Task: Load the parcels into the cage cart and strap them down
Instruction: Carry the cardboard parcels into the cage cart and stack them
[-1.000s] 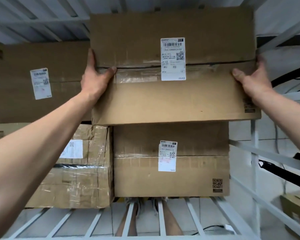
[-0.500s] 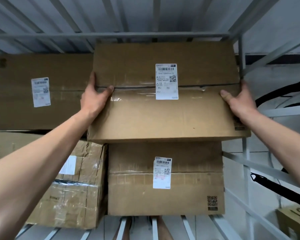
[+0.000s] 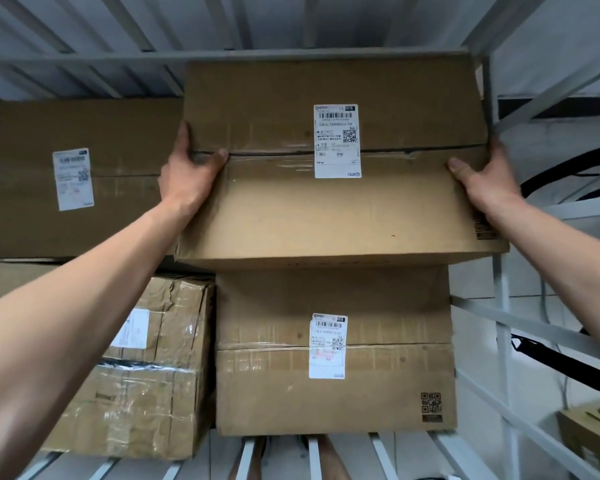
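Inside, the grey metal-barred cage cart holds smooth brown cardboard parcels. The left hand and right hand clamp the top parcel by its ends, fingers wrapped round it. It sits on a labelled lower parcel, right of a crumpled, tape-wrapped box.

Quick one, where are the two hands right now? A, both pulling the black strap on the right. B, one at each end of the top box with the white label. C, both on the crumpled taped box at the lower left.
B: the left hand grips the left end and the right hand the right end of the top box, thumbs on its near face.
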Demonstrator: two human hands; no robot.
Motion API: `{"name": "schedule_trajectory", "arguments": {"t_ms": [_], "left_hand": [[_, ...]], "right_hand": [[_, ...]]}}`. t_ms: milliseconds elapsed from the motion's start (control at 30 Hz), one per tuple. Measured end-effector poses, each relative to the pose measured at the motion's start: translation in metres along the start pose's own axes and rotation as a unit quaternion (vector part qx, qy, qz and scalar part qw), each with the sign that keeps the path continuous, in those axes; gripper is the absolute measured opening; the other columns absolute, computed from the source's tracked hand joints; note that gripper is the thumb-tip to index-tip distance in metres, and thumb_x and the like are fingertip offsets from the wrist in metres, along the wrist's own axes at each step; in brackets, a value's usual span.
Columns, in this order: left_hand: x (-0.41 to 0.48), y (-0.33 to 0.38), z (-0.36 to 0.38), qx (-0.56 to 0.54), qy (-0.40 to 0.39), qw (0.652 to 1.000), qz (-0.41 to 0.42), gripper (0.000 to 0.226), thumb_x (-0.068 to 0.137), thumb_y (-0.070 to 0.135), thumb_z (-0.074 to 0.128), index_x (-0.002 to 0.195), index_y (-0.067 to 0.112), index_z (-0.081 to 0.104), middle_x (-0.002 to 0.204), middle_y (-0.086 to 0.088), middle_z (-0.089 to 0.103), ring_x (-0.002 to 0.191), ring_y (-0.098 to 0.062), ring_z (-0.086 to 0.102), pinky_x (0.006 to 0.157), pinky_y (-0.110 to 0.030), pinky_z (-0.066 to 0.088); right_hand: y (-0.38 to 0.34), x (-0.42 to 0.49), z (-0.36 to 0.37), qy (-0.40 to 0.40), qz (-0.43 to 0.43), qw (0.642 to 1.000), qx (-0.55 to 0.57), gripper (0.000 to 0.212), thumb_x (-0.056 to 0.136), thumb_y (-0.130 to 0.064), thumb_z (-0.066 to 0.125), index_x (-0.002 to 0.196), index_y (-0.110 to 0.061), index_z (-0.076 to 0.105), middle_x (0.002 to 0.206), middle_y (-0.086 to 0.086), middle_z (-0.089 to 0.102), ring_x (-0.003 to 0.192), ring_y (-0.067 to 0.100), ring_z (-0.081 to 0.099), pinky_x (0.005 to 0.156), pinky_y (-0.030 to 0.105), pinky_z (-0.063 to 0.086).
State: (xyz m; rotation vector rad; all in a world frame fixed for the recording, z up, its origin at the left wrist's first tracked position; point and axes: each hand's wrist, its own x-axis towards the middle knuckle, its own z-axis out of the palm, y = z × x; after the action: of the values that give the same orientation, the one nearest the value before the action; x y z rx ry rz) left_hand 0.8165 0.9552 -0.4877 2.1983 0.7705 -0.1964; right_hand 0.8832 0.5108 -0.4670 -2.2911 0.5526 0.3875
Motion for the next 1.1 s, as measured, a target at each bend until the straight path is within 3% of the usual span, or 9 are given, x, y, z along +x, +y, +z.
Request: {"name": "schedule_trajectory", "arguments": {"t_ms": [233, 500, 667, 767, 867, 933, 1000, 1100], "left_hand": [[-0.021, -0.007, 0.000, 0.020, 0.009, 1.000, 0.000, 0.086, 0.086, 0.061, 0.061, 0.158, 0.036, 0.020, 0.153, 0.001, 0.047, 0.140, -0.029, 0.044, 0.113, -0.031, 0.033], [-0.007, -0.002, -0.008, -0.032, -0.002, 0.999, -0.005, 0.094, 0.077, 0.065, 0.066, 0.156, 0.037, 0.023, 0.150, 0.006, 0.050, 0.138, -0.022, 0.046, 0.116, -0.034, 0.034], [-0.005, -0.009, 0.007, -0.032, -0.040, 0.999, 0.010, 0.093, 0.087, 0.061, 0.062, 0.159, 0.037, 0.008, 0.155, -0.001, 0.043, 0.140, -0.029, 0.043, 0.113, -0.033, 0.033], [-0.010, -0.017, 0.022, 0.030, -0.041, 0.999, 0.006, 0.090, 0.093, 0.060, 0.054, 0.159, 0.037, -0.002, 0.157, -0.012, 0.040, 0.134, -0.040, 0.048, 0.106, -0.037, 0.039], [-0.018, -0.017, 0.027, 0.153, 0.004, 0.988, 0.037, 0.085, 0.094, 0.066, 0.041, 0.159, 0.031, -0.001, 0.164, -0.024, 0.011, 0.143, -0.049, 0.029, 0.115, -0.057, 0.029], [-0.041, -0.018, 0.038, 0.245, 0.014, 0.963, 0.111, 0.081, 0.097, 0.062, 0.037, 0.160, 0.025, 0.003, 0.164, -0.025, -0.002, 0.150, -0.046, 0.008, 0.118, -0.066, 0.012], [-0.072, -0.022, 0.052, 0.325, -0.037, 0.927, 0.183, 0.084, 0.094, 0.071, 0.029, 0.160, 0.026, 0.002, 0.165, -0.020, -0.010, 0.152, -0.040, -0.006, 0.117, -0.068, -0.003], [-0.080, -0.024, 0.065, 0.380, -0.101, 0.903, 0.174, 0.092, 0.085, 0.084, 0.013, 0.159, 0.032, -0.002, 0.164, -0.013, -0.020, 0.150, -0.037, -0.021, 0.113, -0.072, -0.010]], "right_hand": [[0.009, -0.017, 0.001, 0.008, -0.021, 0.998, -0.051, 0.073, 0.094, -0.047, 0.062, 0.155, -0.025, 0.028, 0.154, 0.004, 0.043, 0.141, 0.030, 0.040, 0.114, 0.043, 0.032], [0.000, -0.010, -0.006, -0.002, -0.020, 1.000, 0.009, 0.077, 0.092, -0.036, 0.069, 0.155, -0.024, 0.026, 0.154, 0.003, 0.042, 0.141, 0.025, 0.039, 0.115, 0.039, 0.033], [0.006, 0.002, 0.003, -0.017, -0.012, 1.000, -0.008, 0.077, 0.095, -0.037, 0.064, 0.157, -0.027, 0.019, 0.158, 0.004, 0.036, 0.144, 0.028, 0.036, 0.118, 0.045, 0.030], [0.021, 0.002, 0.024, 0.003, 0.005, 0.996, -0.092, 0.074, 0.100, -0.041, 0.053, 0.159, -0.026, 0.012, 0.164, 0.010, 0.021, 0.149, 0.033, 0.024, 0.122, 0.047, 0.021], [0.025, -0.026, 0.036, 0.052, -0.058, 0.976, -0.205, 0.062, 0.104, -0.038, 0.043, 0.158, -0.019, 0.019, 0.164, 0.019, 0.012, 0.151, 0.039, 0.013, 0.123, 0.052, 0.016], [0.034, -0.054, 0.048, 0.032, -0.135, 0.950, -0.280, 0.061, 0.104, -0.040, 0.038, 0.158, -0.021, 0.019, 0.166, 0.017, 0.000, 0.153, 0.036, -0.002, 0.123, 0.053, 0.002], [0.042, -0.078, 0.063, -0.027, -0.153, 0.927, -0.340, 0.068, 0.101, -0.054, 0.029, 0.160, -0.026, 0.008, 0.166, 0.014, -0.011, 0.152, 0.034, -0.014, 0.118, 0.053, -0.013], [0.042, -0.074, 0.069, -0.089, -0.122, 0.905, -0.396, 0.075, 0.097, -0.068, 0.014, 0.159, -0.030, -0.006, 0.163, 0.012, -0.025, 0.148, 0.034, -0.027, 0.114, 0.057, -0.021]]}}
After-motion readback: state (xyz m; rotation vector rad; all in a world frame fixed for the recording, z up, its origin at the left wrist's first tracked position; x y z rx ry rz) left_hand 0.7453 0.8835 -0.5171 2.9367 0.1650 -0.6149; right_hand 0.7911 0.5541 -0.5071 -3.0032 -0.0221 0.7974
